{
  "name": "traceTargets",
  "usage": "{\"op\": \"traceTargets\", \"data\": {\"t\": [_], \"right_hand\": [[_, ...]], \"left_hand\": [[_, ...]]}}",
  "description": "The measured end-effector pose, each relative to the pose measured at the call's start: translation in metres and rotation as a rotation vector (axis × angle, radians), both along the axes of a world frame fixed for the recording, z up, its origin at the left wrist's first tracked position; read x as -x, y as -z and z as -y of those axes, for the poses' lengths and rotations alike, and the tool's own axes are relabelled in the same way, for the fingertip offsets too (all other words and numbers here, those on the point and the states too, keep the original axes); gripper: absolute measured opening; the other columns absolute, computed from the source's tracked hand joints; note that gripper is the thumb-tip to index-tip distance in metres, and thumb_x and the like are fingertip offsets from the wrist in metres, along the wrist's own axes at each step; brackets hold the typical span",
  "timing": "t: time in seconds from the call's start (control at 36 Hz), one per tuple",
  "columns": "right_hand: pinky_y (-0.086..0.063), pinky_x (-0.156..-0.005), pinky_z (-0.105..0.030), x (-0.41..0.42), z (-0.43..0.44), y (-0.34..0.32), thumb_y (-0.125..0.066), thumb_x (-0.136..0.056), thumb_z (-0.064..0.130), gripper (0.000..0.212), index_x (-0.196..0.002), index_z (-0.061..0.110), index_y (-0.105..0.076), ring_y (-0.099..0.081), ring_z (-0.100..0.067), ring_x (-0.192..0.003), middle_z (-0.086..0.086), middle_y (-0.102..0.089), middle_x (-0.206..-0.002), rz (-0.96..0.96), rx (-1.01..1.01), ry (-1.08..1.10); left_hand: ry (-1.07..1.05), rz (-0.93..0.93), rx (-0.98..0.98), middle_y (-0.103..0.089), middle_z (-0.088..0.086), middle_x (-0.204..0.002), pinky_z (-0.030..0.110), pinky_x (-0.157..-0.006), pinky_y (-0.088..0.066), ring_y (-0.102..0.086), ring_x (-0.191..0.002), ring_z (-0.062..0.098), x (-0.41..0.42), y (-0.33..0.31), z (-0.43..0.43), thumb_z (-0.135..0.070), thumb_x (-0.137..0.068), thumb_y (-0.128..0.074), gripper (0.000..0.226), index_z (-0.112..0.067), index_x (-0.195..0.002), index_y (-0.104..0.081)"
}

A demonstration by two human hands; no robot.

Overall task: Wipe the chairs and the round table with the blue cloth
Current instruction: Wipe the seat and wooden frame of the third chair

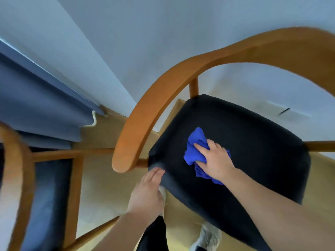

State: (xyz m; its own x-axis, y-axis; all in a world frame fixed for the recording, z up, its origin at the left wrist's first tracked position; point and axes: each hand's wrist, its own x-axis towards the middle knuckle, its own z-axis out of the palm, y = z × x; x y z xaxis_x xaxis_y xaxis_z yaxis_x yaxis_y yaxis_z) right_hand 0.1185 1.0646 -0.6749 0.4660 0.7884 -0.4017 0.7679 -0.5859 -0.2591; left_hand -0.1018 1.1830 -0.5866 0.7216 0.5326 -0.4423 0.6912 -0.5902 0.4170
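My shoe (208,236) is on the floor just below the front edge of the black seat (262,142). My left hand (145,192) is loose, fingers fairly straight and holding nothing, with the fingertips touching the seat's near left corner. My right hand (215,160) is on the middle of the seat, palm down, fingers laid over the bunched blue cloth (194,151) and pressing it into the cushion (one cloth, partly under my palm). The curved wooden rail (145,115) wraps the seat's left and far side. A second chair (45,178) sits left of the seat, two in all, with a blue curtain (36,105) beyond it.
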Motion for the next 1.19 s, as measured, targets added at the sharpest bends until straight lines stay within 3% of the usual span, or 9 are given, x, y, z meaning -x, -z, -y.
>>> {"op": "traceTargets", "data": {"t": [0.17,0.31,0.44,0.64,0.78,0.83,0.94,1.08,1.19], "right_hand": [[-0.042,-0.098,-0.038,0.022,0.016,-0.076,-0.057,-0.089,0.041,0.064,-0.146,0.025,-0.037,-0.046,-0.028,-0.118,-0.009,-0.034,-0.141,-0.136,-0.233,0.057],[-0.046,-0.097,-0.044,0.042,-0.014,-0.160,-0.059,-0.083,0.043,0.061,-0.138,0.017,-0.049,-0.049,-0.035,-0.117,-0.018,-0.019,-0.151,-0.119,-0.487,-0.124],[-0.045,-0.095,-0.047,0.068,-0.085,-0.208,-0.052,-0.088,0.047,0.059,-0.138,0.015,-0.047,-0.047,-0.037,-0.117,-0.021,-0.024,-0.150,-0.050,-0.615,-0.279],[-0.020,-0.110,-0.058,0.104,-0.149,-0.168,-0.044,-0.089,0.062,0.071,-0.141,0.015,-0.040,-0.023,-0.042,-0.137,-0.022,-0.008,-0.157,0.191,-0.263,-0.406],[-0.031,-0.108,-0.059,0.103,-0.153,-0.155,-0.067,-0.083,0.050,0.069,-0.129,0.001,-0.054,-0.039,-0.038,-0.135,-0.023,-0.041,-0.145,0.225,-0.478,-0.666],[-0.024,-0.114,-0.055,0.097,-0.155,-0.152,-0.065,-0.083,0.053,0.070,-0.132,0.005,-0.052,-0.036,-0.031,-0.138,-0.013,-0.046,-0.144,0.153,-0.480,-0.831],[0.006,-0.118,-0.047,0.077,-0.168,-0.158,-0.056,-0.069,0.075,0.109,-0.152,0.016,-0.016,0.003,-0.024,-0.148,-0.002,-0.010,-0.161,0.137,-0.147,-1.057],[0.000,-0.116,-0.051,0.062,-0.180,-0.166,-0.070,-0.068,0.061,0.105,-0.151,0.025,-0.016,-0.005,-0.031,-0.147,-0.005,-0.011,-0.161,0.231,-0.066,-1.176],[-0.025,-0.110,-0.054,0.065,-0.187,-0.161,-0.069,-0.068,0.055,0.088,-0.143,0.024,-0.035,-0.029,-0.034,-0.137,-0.009,-0.034,-0.151,0.222,-0.179,-1.152]], "left_hand": [[-0.097,0.013,-0.043,-0.039,-0.010,-0.143,0.017,-0.103,-0.026,-0.036,-0.128,0.009,0.045,-0.043,0.005,-0.001,-0.081,-0.042,0.061,-0.024,-0.138,-0.040],[-0.228,0.004,-0.075,-0.037,-0.008,-0.145,0.023,-0.103,-0.035,-0.039,-0.129,0.013,0.078,-0.080,0.005,-0.003,-0.083,-0.042,0.059,-0.022,-0.139,-0.039],[-0.282,0.039,-0.109,-0.041,-0.004,-0.143,0.027,-0.098,-0.040,-0.044,-0.126,0.017,0.091,-0.103,-0.014,-0.002,-0.078,-0.044,0.060,-0.019,-0.135,-0.045],[-0.352,0.087,-0.147,-0.040,-0.005,-0.143,0.027,-0.096,-0.041,-0.042,-0.127,0.016,0.103,-0.103,-0.056,-0.001,-0.080,-0.044,0.060,-0.021,-0.137,-0.043],[-0.359,0.103,-0.121,-0.036,-0.008,-0.146,0.026,-0.097,-0.040,-0.040,-0.129,0.013,0.109,-0.096,-0.073,-0.003,-0.084,-0.044,0.059,-0.024,-0.139,-0.040],[-0.358,0.124,-0.103,-0.036,-0.009,-0.145,0.026,-0.098,-0.039,-0.041,-0.128,0.013,0.110,-0.092,-0.081,-0.003,-0.083,-0.044,0.060,-0.023,-0.139,-0.041],[-0.362,0.154,-0.092,-0.038,-0.010,-0.143,0.028,-0.093,-0.045,-0.045,-0.124,0.013,0.114,-0.087,-0.102,0.000,-0.081,-0.046,0.061,-0.025,-0.137,-0.042],[-0.339,0.120,-0.108,-0.036,-0.012,-0.145,0.025,-0.095,-0.043,-0.044,-0.125,0.010,0.118,-0.084,-0.119,-0.003,-0.084,-0.046,0.062,-0.028,-0.140,-0.038],[-0.335,0.131,-0.134,-0.040,-0.011,-0.143,0.030,-0.093,-0.047,-0.047,-0.123,0.011,0.108,-0.077,-0.133,-0.003,-0.083,-0.048,0.061,-0.027,-0.138,-0.040]]}}
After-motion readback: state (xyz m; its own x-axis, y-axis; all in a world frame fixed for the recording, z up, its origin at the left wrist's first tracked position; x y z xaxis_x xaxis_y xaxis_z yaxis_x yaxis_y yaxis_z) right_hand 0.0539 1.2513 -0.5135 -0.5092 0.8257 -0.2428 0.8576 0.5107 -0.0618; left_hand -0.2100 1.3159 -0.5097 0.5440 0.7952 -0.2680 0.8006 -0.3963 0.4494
